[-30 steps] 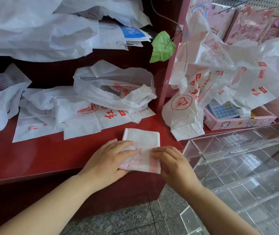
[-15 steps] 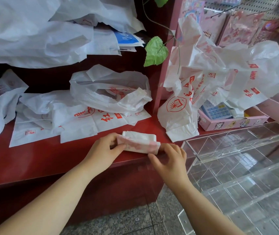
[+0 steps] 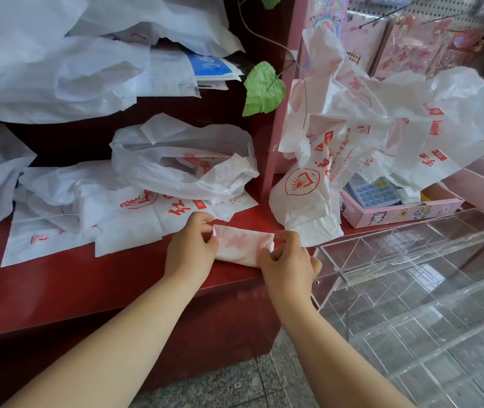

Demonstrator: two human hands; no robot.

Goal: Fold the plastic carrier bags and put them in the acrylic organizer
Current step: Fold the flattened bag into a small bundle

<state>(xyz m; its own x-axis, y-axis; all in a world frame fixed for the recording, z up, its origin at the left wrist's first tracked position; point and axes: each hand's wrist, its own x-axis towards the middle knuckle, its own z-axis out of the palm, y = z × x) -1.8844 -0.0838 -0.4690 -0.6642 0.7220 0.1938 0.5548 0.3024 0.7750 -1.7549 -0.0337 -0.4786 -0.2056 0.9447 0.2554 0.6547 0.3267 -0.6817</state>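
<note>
A small folded white carrier bag with red print (image 3: 242,244) lies near the front edge of the red counter (image 3: 87,284). My left hand (image 3: 192,245) pinches its left end and my right hand (image 3: 289,262) grips its right end. Just to the right stands the clear acrylic organizer (image 3: 411,290) with several empty compartments. Loose white carrier bags with red print lie flat and crumpled behind my hands (image 3: 182,166) and in a heap to the right (image 3: 367,136).
A pink tray (image 3: 397,212) holding a blue calculator sits behind the organizer. A big pile of white bags and papers (image 3: 73,54) fills the upper shelf. A pink post (image 3: 282,113) and a green leaf (image 3: 263,89) stand at centre. Grey floor tiles show below.
The flat square bag has been folded over into a narrow strip. Both hands moved from pressing on top of it to holding its two ends.
</note>
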